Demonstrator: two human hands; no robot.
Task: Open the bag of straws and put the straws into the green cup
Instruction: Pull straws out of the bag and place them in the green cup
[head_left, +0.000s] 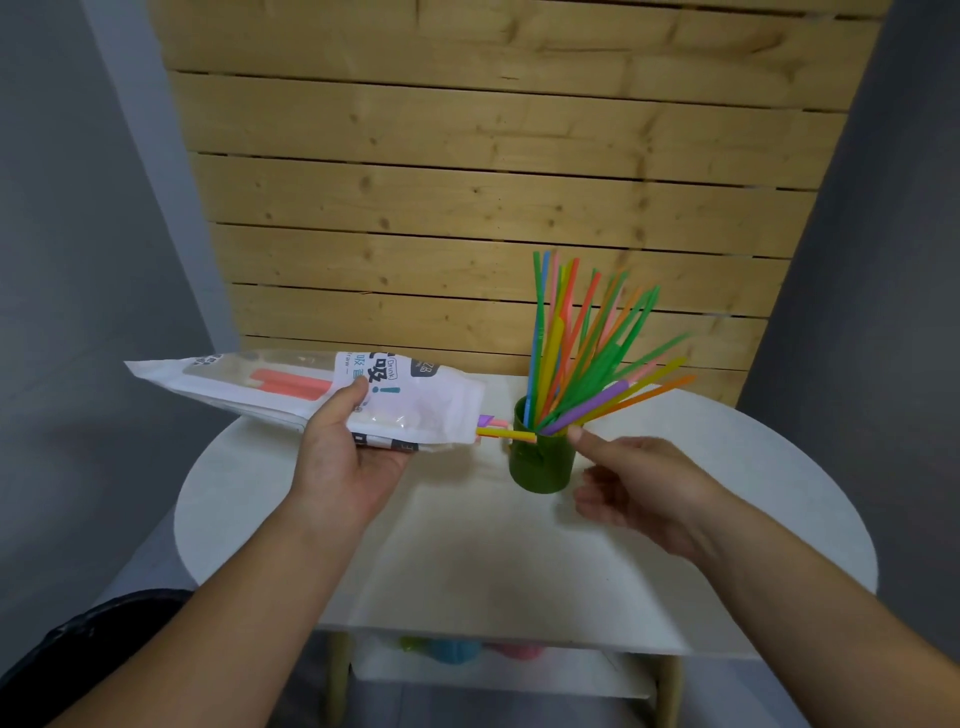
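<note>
A green cup (543, 465) stands on the white table (467, 561), right of centre, with several coloured straws (582, 353) fanning up and to the right out of it. My left hand (345, 447) grips a white straw bag (311, 392) held level above the table, its open mouth toward the cup. A yellow, a pink and a purple straw end (501, 430) stick out of the mouth as far as the cup's rim. More pink straws show through the bag's clear window. My right hand (631, 480) hovers just right of the cup, fingers loose, holding nothing, one fingertip near the rim.
A wooden slatted wall (493, 182) rises right behind the table. Below the table top a lower shelf (493, 670) holds blurred coloured items. Dark cloth fills the lower left corner.
</note>
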